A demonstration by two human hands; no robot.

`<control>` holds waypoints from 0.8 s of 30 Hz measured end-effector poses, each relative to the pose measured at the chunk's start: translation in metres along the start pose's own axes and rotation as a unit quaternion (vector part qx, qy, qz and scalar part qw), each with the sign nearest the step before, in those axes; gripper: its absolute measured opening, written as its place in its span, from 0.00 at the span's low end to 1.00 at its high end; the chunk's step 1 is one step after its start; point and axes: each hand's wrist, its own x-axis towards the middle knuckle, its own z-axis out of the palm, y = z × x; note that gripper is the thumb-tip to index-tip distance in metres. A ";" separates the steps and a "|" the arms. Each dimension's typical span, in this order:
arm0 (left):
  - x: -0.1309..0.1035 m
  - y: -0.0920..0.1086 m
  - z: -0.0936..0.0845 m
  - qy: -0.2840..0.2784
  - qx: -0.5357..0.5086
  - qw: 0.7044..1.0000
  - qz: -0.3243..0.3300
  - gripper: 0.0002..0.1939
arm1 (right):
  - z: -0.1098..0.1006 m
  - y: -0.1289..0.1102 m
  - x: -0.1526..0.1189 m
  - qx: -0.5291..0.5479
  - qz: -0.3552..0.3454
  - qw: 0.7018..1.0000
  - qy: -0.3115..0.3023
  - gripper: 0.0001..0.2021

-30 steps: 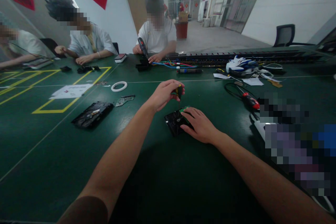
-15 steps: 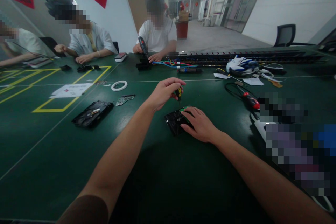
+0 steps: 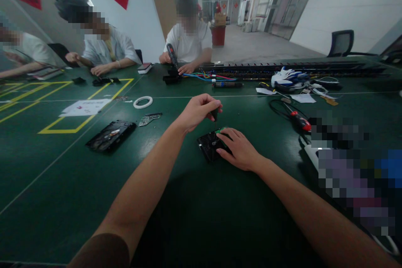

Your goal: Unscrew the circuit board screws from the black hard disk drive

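Left hand is closed round the dark handle of a small screwdriver, held upright over the far edge of a flat black unit. Shaft points down just beside a green part on that edge; can't tell if the tip is seated. Right hand is open, fingers spread, lying over the right side of the unit. Unit lies flat on the green worktop, in front of the person, between both arms.

Left of the unit, well apart: a second black casing with a silvery piece on top, a small circuit board near it, a white ring behind the board, and a white sheet across yellow tape lines. Right side: a red-and-black tool beside a looped cable, with white-and-blue gloves further back. Opposite, a co-worker in a white shirt holds a power driver over a black part
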 end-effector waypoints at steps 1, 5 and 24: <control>0.000 0.000 0.000 -0.004 -0.001 1.000 0.003 0.12 | 0.000 0.000 0.000 0.001 -0.001 1.000 0.001 0.25; -0.001 0.001 0.000 -0.022 -0.008 1.000 0.018 0.13 | 0.001 0.001 0.000 0.001 -0.002 1.000 -0.001 0.26; 0.000 -0.001 -0.002 -0.032 -0.036 0.999 -0.010 0.10 | 0.002 0.002 -0.001 -0.003 -0.001 1.000 -0.007 0.27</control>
